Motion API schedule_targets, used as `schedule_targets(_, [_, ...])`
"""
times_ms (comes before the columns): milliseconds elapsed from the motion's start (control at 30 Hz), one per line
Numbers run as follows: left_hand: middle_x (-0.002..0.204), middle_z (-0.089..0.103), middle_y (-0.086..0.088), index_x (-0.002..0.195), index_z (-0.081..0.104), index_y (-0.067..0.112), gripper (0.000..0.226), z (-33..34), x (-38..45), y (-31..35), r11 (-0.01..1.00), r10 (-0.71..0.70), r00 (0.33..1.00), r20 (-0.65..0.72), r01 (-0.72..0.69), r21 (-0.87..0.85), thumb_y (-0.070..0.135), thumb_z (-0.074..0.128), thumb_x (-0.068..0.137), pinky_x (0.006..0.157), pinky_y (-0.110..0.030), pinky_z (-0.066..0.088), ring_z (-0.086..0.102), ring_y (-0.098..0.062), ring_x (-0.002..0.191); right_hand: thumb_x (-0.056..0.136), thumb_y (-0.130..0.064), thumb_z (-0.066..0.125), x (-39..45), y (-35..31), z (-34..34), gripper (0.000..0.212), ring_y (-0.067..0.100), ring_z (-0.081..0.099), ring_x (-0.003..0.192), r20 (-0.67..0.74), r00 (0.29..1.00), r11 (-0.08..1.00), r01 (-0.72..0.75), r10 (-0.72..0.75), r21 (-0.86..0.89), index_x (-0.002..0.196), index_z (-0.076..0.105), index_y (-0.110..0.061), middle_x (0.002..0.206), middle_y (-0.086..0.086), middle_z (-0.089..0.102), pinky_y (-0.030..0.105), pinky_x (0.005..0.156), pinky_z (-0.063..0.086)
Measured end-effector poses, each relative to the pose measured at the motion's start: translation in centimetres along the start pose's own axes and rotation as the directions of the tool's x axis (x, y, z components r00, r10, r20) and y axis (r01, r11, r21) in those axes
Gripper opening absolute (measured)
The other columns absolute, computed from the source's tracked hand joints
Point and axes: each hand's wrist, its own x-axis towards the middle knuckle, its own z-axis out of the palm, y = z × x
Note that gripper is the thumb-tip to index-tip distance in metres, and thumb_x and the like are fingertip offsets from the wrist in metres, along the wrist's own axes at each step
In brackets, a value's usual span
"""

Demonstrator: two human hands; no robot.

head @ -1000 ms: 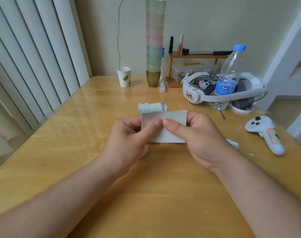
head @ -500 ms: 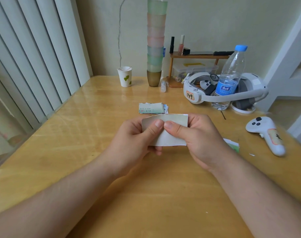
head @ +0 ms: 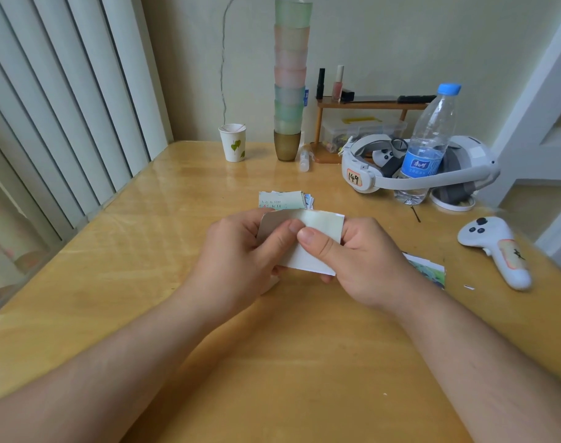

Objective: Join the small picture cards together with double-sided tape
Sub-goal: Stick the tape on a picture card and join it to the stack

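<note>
Held card: a pale card (head: pixel 317 223), blank side toward the camera, is held above the wooden table (head: pixel 177 282) between both hands; its top left corner is bent toward the camera
Left hand: the left hand (head: pixel 241 260) is curled round the card's left edge, with the thumb pressed on the card's face near the middle
Right hand: the right hand (head: pixel 365 260) is closed on the card's right side, with the thumb laid across the face and its tip touching the left thumb; the fingers are hidden behind the card
Card pile: a small stack of picture cards (head: pixel 284 199) is seen flat on the table just beyond the hands
Loose card: another picture card (head: pixel 427 271) is seen on the table just right of the right wrist, partly hidden by it
Tape: it cannot be told whether tape is on the held card
Right side of table: a white controller (head: pixel 493 247) is laid near the edge; a white headset (head: pixel 368 177) is seen behind it, with a water bottle (head: pixel 427 145) standing inside its band
Back of table: a paper cup (head: pixel 233 142) is placed left of a tall stack of tumblers (head: pixel 290 78); a small wooden shelf (head: pixel 368 105) is set against the wall
</note>
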Motion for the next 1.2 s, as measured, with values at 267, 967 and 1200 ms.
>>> schedule_targets(267, [0.076, 0.061, -0.013, 0.082, 0.076, 0.011, 0.044, -0.3, 0.4, -0.3, 0.927, -0.178, 0.965, 0.194, 0.231, -0.296, 0.048, 0.062, 0.100, 0.069, -0.040, 0.044, 0.050, -0.027, 0.066, 0.090, -0.057, 0.053, 0.2, 0.0, -1.1, 0.061, 0.018, 0.061, 0.060, -0.068, 0.996, 0.998, -0.065, 0.064, 0.002, 0.080, 0.064, 0.002, 0.061, 0.002, 0.064, 0.035, 0.063, 0.052])
schedule_targets(967, [0.065, 0.064, -0.002, 0.079, 0.081, 0.020, 0.028, -1.0, 1.5, -1.2, 0.957, -0.191, 0.981, 0.046, 0.196, -0.213, 0.019, 0.065, 0.103, 0.062, -0.028, 0.053, 0.060, -0.021, 0.063, 0.105, -0.039, 0.054, 0.8, 0.7, -1.9, 0.045, 0.012, 0.058, 0.057, -0.209, 0.965, 0.986, -0.165, 0.158, -0.017, 0.092, 0.059, 0.004, 0.066, 0.002, 0.056, 0.040, 0.065, 0.050])
schedule_targets(1200, [0.069, 0.072, -0.010, 0.096, 0.079, 0.013, 0.010, -1.5, 2.4, -1.2, 0.964, -0.210, 0.978, -0.007, 0.206, -0.165, 0.022, 0.075, 0.096, 0.060, -0.025, 0.050, 0.059, -0.019, 0.060, 0.097, -0.049, 0.063, 0.6, 1.1, -2.2, 0.044, 0.012, 0.053, 0.052, -0.315, 0.948, 0.959, -0.128, 0.044, -0.253, 0.068, 0.058, -0.017, 0.053, -0.001, 0.060, 0.041, 0.060, 0.054])
